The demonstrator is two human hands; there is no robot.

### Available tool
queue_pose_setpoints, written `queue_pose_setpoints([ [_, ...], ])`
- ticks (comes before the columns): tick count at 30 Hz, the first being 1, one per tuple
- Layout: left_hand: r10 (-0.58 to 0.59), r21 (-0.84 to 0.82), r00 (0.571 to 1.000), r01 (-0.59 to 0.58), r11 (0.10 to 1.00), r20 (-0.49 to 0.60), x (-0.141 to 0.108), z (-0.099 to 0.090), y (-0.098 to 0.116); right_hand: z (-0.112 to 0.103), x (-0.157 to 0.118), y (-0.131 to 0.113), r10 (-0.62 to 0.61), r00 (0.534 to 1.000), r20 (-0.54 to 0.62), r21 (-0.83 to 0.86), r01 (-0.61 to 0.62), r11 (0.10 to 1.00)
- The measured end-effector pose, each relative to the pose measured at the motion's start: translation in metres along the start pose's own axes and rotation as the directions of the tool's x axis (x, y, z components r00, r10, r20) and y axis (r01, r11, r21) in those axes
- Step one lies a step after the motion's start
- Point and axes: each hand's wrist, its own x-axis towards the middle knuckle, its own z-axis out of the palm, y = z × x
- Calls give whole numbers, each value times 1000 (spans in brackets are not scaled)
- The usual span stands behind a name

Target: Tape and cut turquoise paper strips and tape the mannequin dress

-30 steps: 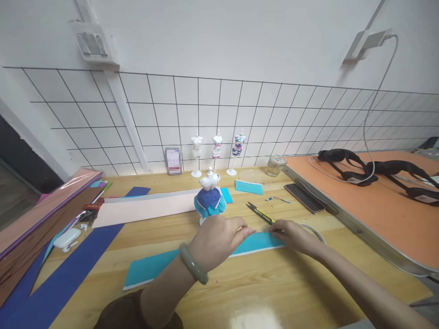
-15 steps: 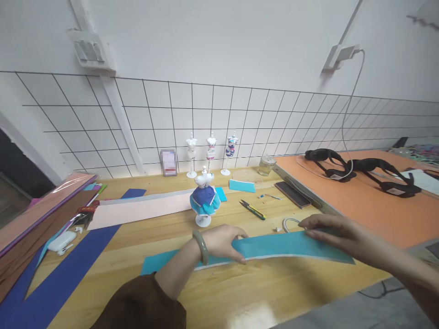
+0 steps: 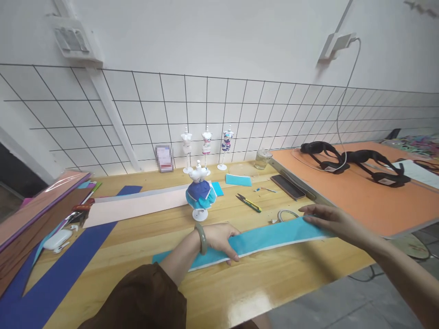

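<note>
A long turquoise strip with a white edge [image 3: 274, 236] stretches across the front of the wooden table. Its middle part is gripped by my left hand [image 3: 221, 240], which has a bangle at the wrist. Near the strip's right end, my right hand [image 3: 324, 218] pinches its upper edge. Behind my left hand stands a small mannequin [image 3: 200, 189] dressed in blue and turquoise. Yellow-and-black thread snips [image 3: 248, 202] lie behind the strip, and a pale ring [image 3: 287, 214] lies just beyond it, left of my right hand.
Three small mannequins [image 3: 206, 144] stand by the wall beside a glass jar [image 3: 263, 160]. A phone [image 3: 288, 186] lies at the right. Pink [image 3: 137, 206] and dark blue strips [image 3: 78, 265] lie left, near white earbuds [image 3: 58, 239]. Black straps [image 3: 372, 168] rest on the orange surface [image 3: 370, 201].
The strip's right end is pulled straighter and flatter, where it sagged in a curve before. Both hands keep hold of it. The camera view has shifted slightly.
</note>
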Motion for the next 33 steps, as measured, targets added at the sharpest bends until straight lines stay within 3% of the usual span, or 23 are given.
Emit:
queue_pose_setpoints([
  [3, -13, -11, 1000, 13, 1000, -6, 3, 0, -4, 5, 3, 6, 6, 988, 156, 108, -24, 994],
  [9, -91, -189, 995, 98, 977, 48, 5, 0, -17, 13, 4, 15, -2, 999, 41, 100, -2, 995],
  [14, -133, -280, 984, 161, 946, 117, 8, 1, -23, 12, 5, 21, -10, 1000, 24, 60, 8, 998],
  [19, -113, -245, 989, 135, 960, 100, 9, 0, -22, 13, 9, 43, -18, 999, 50, 23, 17, 1000],
  [23, -175, -139, 978, 190, 972, 113, 8, -1, -22, 18, 11, 64, -56, 992, 112, -17, 59, 998],
  [27, -238, -203, 952, 276, 940, 193, 10, 0, -28, 25, 11, 77, -66, 984, 168, -74, 79, 994],
  [33, -290, -161, 939, 320, 934, 187, 10, 1, -34, 30, 15, 85, -60, 990, 128, -165, 80, 983],
])
